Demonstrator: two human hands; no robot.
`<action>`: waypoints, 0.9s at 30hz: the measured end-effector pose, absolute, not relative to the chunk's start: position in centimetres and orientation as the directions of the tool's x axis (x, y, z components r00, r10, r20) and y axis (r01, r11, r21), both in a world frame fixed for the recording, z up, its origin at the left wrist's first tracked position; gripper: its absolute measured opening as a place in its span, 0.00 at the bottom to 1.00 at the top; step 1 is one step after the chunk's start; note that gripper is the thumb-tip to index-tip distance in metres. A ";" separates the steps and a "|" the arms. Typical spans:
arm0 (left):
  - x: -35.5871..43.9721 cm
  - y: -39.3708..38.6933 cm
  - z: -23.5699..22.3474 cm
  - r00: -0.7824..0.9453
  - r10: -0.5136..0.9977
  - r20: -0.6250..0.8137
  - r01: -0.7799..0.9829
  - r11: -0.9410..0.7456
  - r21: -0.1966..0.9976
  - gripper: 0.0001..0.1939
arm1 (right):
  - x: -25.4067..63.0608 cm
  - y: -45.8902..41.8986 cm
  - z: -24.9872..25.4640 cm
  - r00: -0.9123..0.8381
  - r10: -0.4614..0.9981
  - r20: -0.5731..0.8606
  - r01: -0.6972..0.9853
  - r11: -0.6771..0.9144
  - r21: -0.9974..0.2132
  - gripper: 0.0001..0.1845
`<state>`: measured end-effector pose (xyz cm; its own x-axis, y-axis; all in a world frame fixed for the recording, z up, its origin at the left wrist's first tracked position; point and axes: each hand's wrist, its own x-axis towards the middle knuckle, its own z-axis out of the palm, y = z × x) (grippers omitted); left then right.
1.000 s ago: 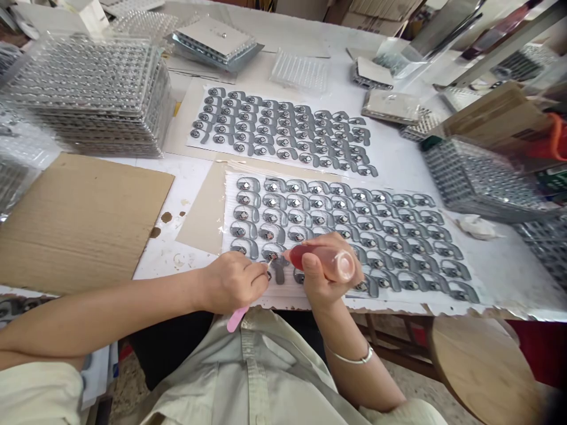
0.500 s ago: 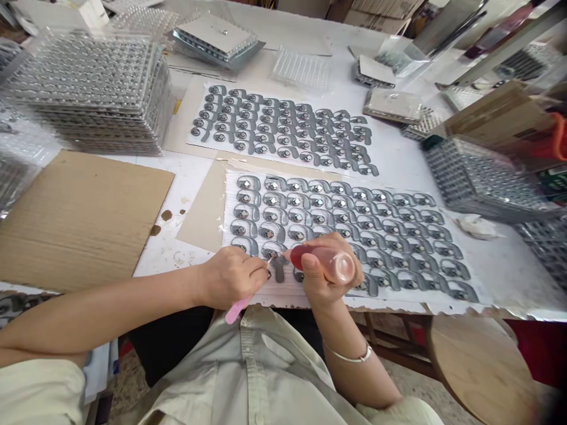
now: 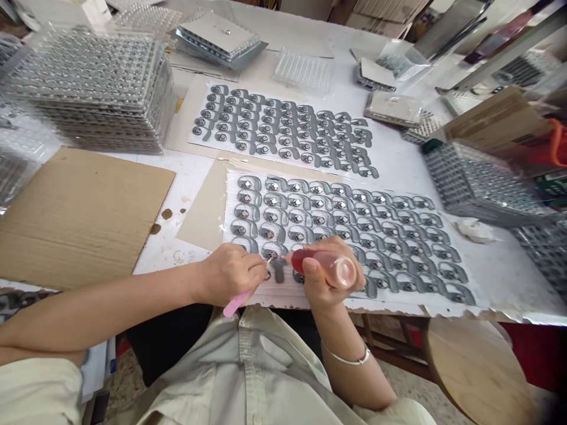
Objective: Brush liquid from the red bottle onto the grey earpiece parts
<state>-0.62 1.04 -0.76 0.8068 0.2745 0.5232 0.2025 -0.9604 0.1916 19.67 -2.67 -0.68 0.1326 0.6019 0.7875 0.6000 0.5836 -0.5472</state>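
Note:
My left hand [image 3: 233, 273] is closed on a slim tool with a flat pink handle [image 3: 237, 303]. A thin pale tip [image 3: 269, 260] pokes out past the fingers; whether it belongs to the same tool I cannot tell. It reaches a grey, curved metal piece [image 3: 278, 268] near the front edge of the sheet. Wrapped round a clear squeeze bottle [image 3: 322, 267] with red liquid is my right hand [image 3: 328, 292]. The bottle lies nearly level, its nozzle pointing left at that same piece. Rows of similar pieces with shiny round centres cover the white ribbed sheet [image 3: 229, 203].
A second sheet of pieces [image 3: 283, 127] lies behind. Tall stacks of clear plastic trays [image 3: 93, 88] stand at the left, beside flat cardboard [image 3: 84, 218]. More stacked trays [image 3: 482, 177] and a crumpled tissue [image 3: 476, 229] are at the right. A round stool [image 3: 478, 372] stands below.
Both hands stay at the same piece. The pink handle's end has shifted slightly left and up; the bottle has hardly moved.

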 end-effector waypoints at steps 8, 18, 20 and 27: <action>-0.4 1.1 -0.5 0.780 0.320 0.538 0.201 -0.942 0.270 0.07 | 19.7 -2.7 -0.7 0.120 0.611 0.783 0.585 0.594 -0.553 0.07; -0.7 2.1 -0.5 0.734 0.387 0.559 0.137 -0.889 0.437 0.06 | 19.8 -2.9 -0.7 0.173 0.574 0.800 0.582 0.596 -0.553 0.09; -0.7 2.3 -0.4 0.730 0.408 0.549 0.126 -0.869 0.479 0.05 | 19.8 -2.9 -0.7 0.170 0.582 0.795 0.580 0.593 -0.558 0.08; -0.6 2.5 -0.3 0.707 0.441 0.553 0.088 -0.831 0.550 0.04 | 19.7 -2.8 -0.8 0.139 0.597 0.790 0.580 0.597 -0.554 0.07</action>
<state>-0.64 2.52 -0.32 0.7069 0.4408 0.5531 0.0877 -0.8306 0.5499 19.68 -2.81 -0.75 0.1386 0.5975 0.7898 0.5804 0.5972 -0.5536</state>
